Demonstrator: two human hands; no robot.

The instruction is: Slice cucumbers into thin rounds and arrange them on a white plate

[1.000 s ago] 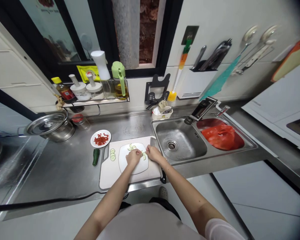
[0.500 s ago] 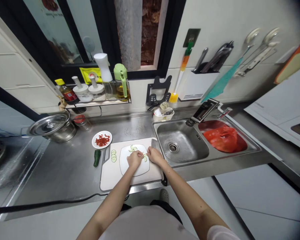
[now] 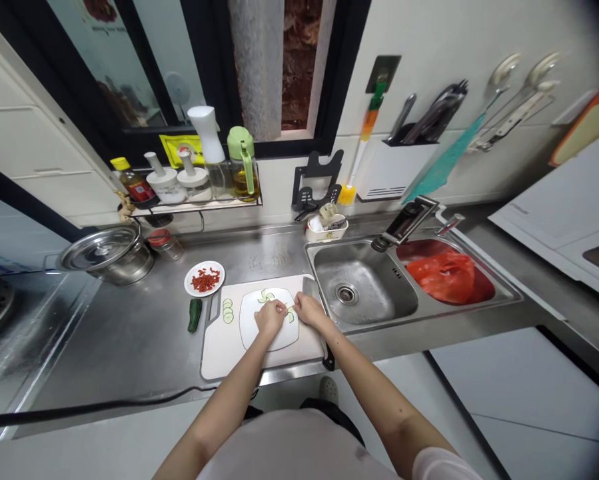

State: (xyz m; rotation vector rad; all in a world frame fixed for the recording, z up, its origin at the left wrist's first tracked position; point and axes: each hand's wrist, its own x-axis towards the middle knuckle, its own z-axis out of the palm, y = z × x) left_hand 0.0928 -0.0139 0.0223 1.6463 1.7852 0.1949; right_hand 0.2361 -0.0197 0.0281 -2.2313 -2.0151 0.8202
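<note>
— Head view, looking down on a steel counter (image 3: 129,333). Where to find the hands?

— Over the white plate (image 3: 279,339), itself on the cutting board (image 3: 224,357) at the counter's front edge. Left hand (image 3: 269,317) above the plate's middle, right hand (image 3: 308,309) at its right rim, fingertips nearly meeting.

— State of the fingers?

— Curled in close on both hands, tips drawn together at a pale cucumber slice (image 3: 290,315) on the plate between them. Too small to tell pinched from merely touched, or by which hand.

— More cucumber about?

— Far-rim slices (image 3: 265,296) on the plate, partly hidden behind the left knuckles. A row of slices (image 3: 226,312) on the bare board, left of the plate. A dark green cucumber end (image 3: 194,315) off the board, just beside its left edge.

— Anything in the way?

— A knife (image 3: 310,288) along the board's right edge: blade at the far corner, black handle at the near corner, middle covered by the right wrist. Just past it, the sink (image 3: 379,277), with a red bag (image 3: 446,277) in the second basin and the tap (image 3: 404,223) between the two.

— And to the left?

— A small dish of chopped red chilli (image 3: 204,279) just behind the board's far left corner. Further off, a lidded steel pot (image 3: 106,252) with a red-capped jar (image 3: 165,244) beside it, under a wall shelf (image 3: 219,202) of bottles. A black cable (image 3: 104,402) along the counter's front, near the left forearm.
</note>
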